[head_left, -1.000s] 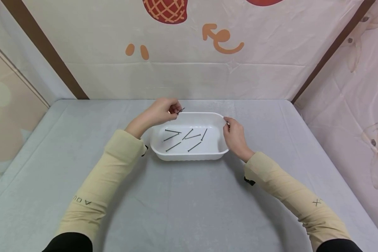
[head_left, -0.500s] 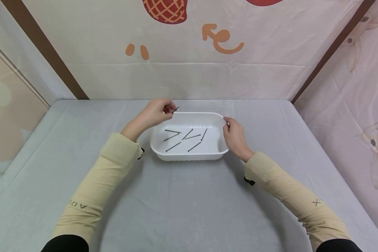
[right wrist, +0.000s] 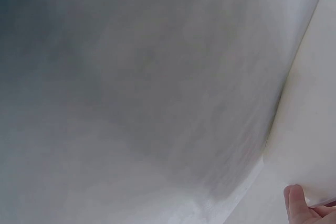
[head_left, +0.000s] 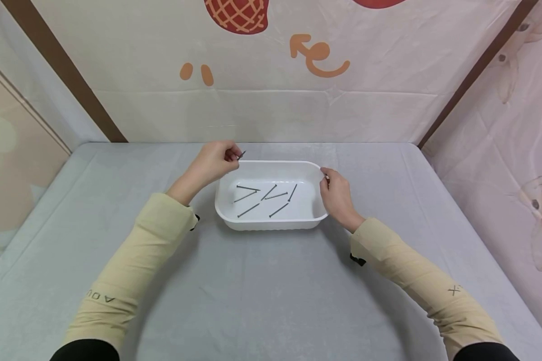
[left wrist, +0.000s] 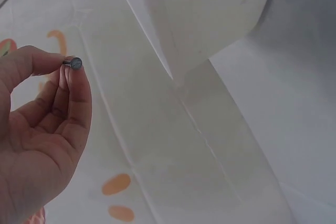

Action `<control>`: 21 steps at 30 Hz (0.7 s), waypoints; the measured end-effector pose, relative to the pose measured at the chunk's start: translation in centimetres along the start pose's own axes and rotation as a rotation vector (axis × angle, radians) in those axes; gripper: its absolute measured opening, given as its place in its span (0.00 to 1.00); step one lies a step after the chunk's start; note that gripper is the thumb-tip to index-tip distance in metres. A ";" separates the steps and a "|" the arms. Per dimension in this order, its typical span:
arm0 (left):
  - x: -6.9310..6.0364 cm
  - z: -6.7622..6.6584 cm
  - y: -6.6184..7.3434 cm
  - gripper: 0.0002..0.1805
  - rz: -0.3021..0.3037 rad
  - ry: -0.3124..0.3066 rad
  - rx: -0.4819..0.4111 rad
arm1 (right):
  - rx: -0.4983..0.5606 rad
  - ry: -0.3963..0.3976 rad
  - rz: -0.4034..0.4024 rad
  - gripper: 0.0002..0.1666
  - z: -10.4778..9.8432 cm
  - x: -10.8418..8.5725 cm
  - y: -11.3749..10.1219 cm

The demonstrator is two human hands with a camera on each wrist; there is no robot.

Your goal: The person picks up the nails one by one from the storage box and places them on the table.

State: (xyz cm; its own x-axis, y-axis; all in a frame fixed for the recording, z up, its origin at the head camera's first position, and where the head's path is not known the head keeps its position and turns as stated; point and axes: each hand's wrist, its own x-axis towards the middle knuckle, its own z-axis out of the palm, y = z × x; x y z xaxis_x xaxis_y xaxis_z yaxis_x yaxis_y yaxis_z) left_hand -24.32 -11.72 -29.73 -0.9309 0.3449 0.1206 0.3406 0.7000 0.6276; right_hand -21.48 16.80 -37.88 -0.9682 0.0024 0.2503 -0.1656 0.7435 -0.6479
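Observation:
My left hand [head_left: 213,161] pinches a nail [head_left: 241,155] between thumb and fingers, above the far left corner of a white plastic tray [head_left: 273,225]. In the left wrist view the nail's round flat head [left wrist: 75,63] points toward the camera, its shank mostly covered by the fingers. Inside the tray several dark grey nails [head_left: 248,210] lie scattered on the bottom at different angles. My right hand [head_left: 337,198] grips the tray's right rim. Only its fingertips show at the lower corner of the right wrist view, against the tray's outer wall [right wrist: 310,103].
A light grey cloth [head_left: 271,296] covers the table under the tray. Behind the table's far edge hangs a pale printed curtain [head_left: 262,110], with another pink one [head_left: 506,150] along the right side.
My left hand has moved left with the nail, from above the tray's far rim to its far left corner. The right hand, the tray and the nails inside have stayed still.

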 end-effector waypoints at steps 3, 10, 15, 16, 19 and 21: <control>-0.2 -0.2 -0.3 0.12 -0.008 0.018 0.000 | -0.005 0.001 0.000 0.22 0.0 0.0 0.0; -0.5 -0.4 -0.9 0.12 -0.044 0.048 0.003 | -0.003 0.000 0.001 0.22 -0.1 -0.1 0.0; -0.7 -0.6 -1.4 0.12 -0.047 0.061 0.007 | -0.010 -0.004 0.010 0.21 -0.1 -0.2 -0.1; -0.8 -0.7 -1.5 0.12 -0.053 0.064 0.007 | -0.012 -0.005 0.009 0.21 -0.1 -0.2 -0.1; -1.0 -0.9 -1.7 0.12 -0.073 0.078 0.012 | -0.015 -0.006 0.005 0.21 -0.1 -0.1 -0.2; -1.1 -1.0 -1.8 0.12 -0.080 0.083 0.016 | -0.013 -0.007 0.003 0.22 -0.1 -0.1 -0.2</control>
State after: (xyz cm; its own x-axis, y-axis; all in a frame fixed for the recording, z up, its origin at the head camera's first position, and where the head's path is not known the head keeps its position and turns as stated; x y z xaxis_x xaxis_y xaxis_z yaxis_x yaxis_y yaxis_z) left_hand -24.07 -14.01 -30.26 -0.9627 0.2351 0.1341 0.2663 0.7334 0.6255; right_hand -21.31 16.74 -37.71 -0.9699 0.0003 0.2434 -0.1601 0.7523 -0.6391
